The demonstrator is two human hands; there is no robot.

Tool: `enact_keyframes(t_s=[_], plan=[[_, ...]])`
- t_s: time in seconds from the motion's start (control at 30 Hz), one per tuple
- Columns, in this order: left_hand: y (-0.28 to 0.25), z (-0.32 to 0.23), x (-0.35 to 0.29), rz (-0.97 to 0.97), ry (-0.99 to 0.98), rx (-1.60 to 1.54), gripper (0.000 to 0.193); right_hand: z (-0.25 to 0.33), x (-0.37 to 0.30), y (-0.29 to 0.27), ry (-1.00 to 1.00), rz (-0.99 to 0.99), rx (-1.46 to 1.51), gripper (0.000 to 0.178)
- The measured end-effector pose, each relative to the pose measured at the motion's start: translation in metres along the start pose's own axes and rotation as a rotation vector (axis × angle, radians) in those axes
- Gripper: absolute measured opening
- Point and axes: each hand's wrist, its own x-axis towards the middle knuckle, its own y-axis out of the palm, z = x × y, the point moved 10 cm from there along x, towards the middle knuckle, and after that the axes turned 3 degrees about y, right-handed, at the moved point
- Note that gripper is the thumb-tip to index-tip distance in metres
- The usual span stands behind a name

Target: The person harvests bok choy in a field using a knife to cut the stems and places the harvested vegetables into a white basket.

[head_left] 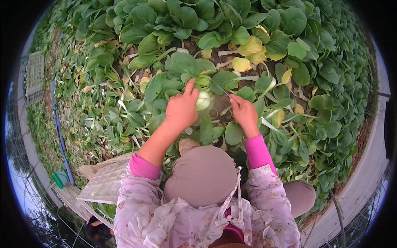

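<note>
In the middle of the bed, my left hand (182, 106) is closed round a head of bok choy (203, 100). Its pale, rounded base shows beside my fingers, and the index finger points up along the stalks. A little to the right, my right hand (244, 110) grips a small knife (222, 89). The thin blade points up and left toward the green leaves, apart from the pale base; the handle is hidden in my fist. Loose leaves (234, 132) lie on the soil around both hands, some touching my right wrist.
Dense standing bok choy (182, 18) fills the far side and the right. Yellowed leaves (250, 46) and cut stalks litter the ground. At lower left sits a pale plastic crate (105, 182); another crate (34, 78), a blue hose (58, 130) and a green bucket (60, 179) lie farther left.
</note>
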Motion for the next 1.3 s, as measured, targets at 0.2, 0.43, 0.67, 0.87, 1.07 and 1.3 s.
enact_keyframes(t_s=[0.2, 0.43, 0.67, 0.87, 1.07, 1.3], plan=[[0.003, 0.014, 0.013, 0.212, -0.050, -0.131, 0.047, -0.010, 0.015, 0.017, -0.001, 0.009, 0.092, 0.026], [0.014, 0.028, 0.021, 0.309, -0.097, -0.186, 0.052, -0.028, 0.010, 0.055, 0.292, 0.215, 0.476, 0.029], [0.028, 0.044, 0.011, 0.311, -0.185, -0.274, 0.053, -0.006, 0.021, 0.076, 0.240, 0.345, 0.453, 0.023], [-0.003, 0.034, -0.011, 0.045, -0.159, -0.541, 0.059, -0.002, 0.016, 0.034, -0.392, -0.161, 0.092, 0.025], [-0.036, 0.035, -0.049, -0.198, 0.024, -0.650, 0.062, 0.044, -0.008, -0.005, 0.094, 0.122, 0.819, 0.044], [-0.039, 0.023, -0.055, -0.270, 0.227, -0.682, 0.062, 0.118, 0.008, 0.003, 0.089, 0.321, 0.836, 0.045]])
